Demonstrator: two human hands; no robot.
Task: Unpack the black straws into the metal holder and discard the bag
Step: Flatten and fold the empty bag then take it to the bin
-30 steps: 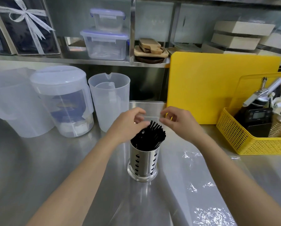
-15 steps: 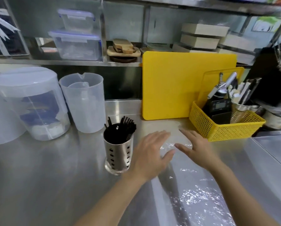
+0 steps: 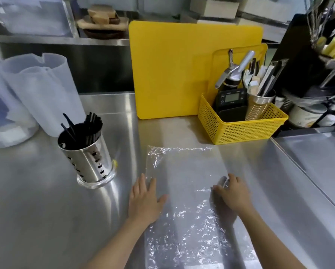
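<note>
Stainless steel counter (image 3: 36, 210). At 10 o'clock, black straws (image 3: 81, 129) stand in the metal holder (image 3: 89, 162). Center, the empty clear bag (image 3: 182, 177) lies flat. Left hand (image 3: 143, 200), spread, pins its edge; right hand (image 3: 232, 193), fingers curled, gathers the opposite edge, likely for discarding.

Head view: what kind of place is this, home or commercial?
Most likely a café or drinks-bar prep station, not a home kitchen: a stainless steel counter, a metal holder full of black straws, and a yellow basket holding a digital scale and a cream whipper.
</note>
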